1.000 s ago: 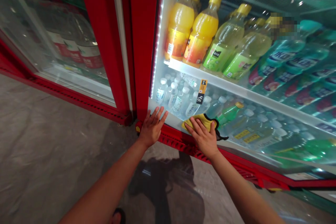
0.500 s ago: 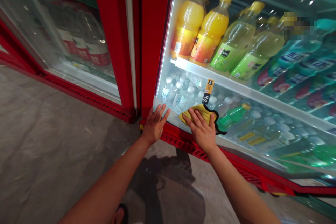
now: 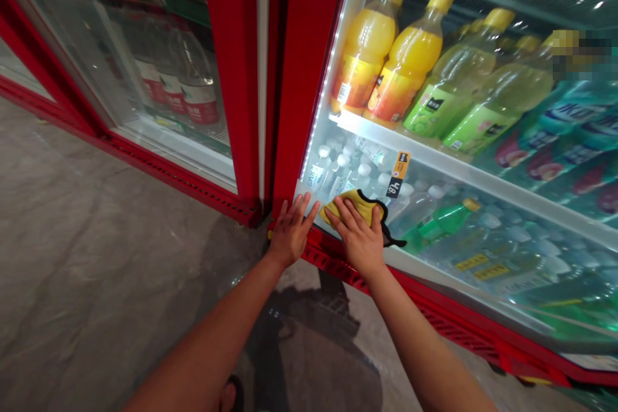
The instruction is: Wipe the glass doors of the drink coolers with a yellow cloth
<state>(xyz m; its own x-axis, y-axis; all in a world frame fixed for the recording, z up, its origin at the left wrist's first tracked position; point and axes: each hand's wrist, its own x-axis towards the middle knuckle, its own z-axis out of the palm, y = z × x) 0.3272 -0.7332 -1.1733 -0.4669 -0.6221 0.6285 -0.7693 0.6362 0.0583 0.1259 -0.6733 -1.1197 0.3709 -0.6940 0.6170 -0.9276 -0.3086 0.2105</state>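
My right hand lies with fingers spread over a yellow cloth with a black edge, pressing it to the lower left part of the drinks fridge's glass door. Part of the cloth is hidden beneath the fingers, and its dark corner sticks out to the right. Just to the left, my left hand has its fingers stretched out and rests at the door's lower left corner, over the red frame. It holds nothing.
Behind the glass stand yellow juice bottles on a shelf, with small water bottles and a green bottle below. A price tag shows above the cloth. Another red fridge stands left, on a grey floor.
My right hand has slid the cloth leftward along the glass, closer to my left hand. My left hand stays at the corner. The view has shifted slightly, moving the fridges rightward in the picture.
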